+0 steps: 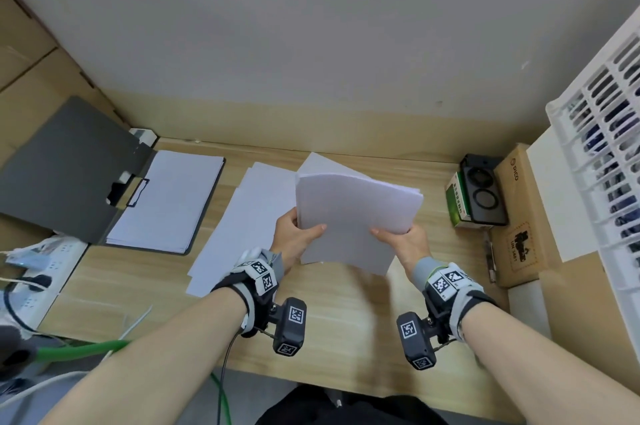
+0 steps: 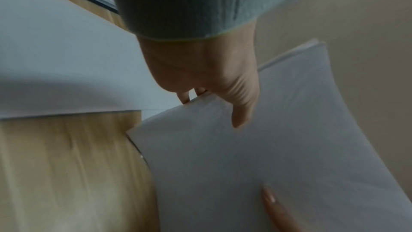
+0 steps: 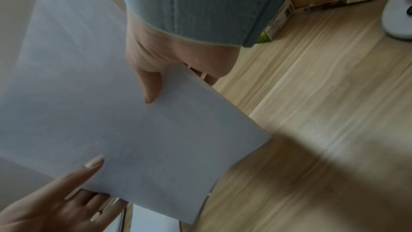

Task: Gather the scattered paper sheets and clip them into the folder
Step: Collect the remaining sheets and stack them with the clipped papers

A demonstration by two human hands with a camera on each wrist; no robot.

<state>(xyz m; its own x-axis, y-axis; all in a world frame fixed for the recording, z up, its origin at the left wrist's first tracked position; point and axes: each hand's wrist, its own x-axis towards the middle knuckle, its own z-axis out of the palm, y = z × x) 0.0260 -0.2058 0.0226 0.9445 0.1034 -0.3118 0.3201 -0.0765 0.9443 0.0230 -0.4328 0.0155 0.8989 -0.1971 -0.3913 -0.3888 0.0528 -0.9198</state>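
Observation:
A stack of white paper sheets (image 1: 349,216) is lifted above the wooden desk (image 1: 339,327), tilted up at its far end. My left hand (image 1: 298,234) pinches its left edge, thumb on top and fingers beneath. At the right edge my right hand (image 1: 401,241) pinches it the same way. In the left wrist view the left hand (image 2: 209,91) clamps the stack (image 2: 267,147); in the right wrist view the right hand (image 3: 156,77) clamps the stack (image 3: 133,130). More loose sheets (image 1: 242,216) lie on the desk underneath. The dark grey folder (image 1: 69,165) lies open at the left with clipped paper (image 1: 166,203) inside.
A power strip (image 1: 31,272) with cables sits at the left edge. A green box (image 1: 457,203), a black device (image 1: 483,196) and cardboard boxes (image 1: 519,216) stand at the right. A white slotted crate (image 1: 606,147) rises at the far right. A wall closes the back.

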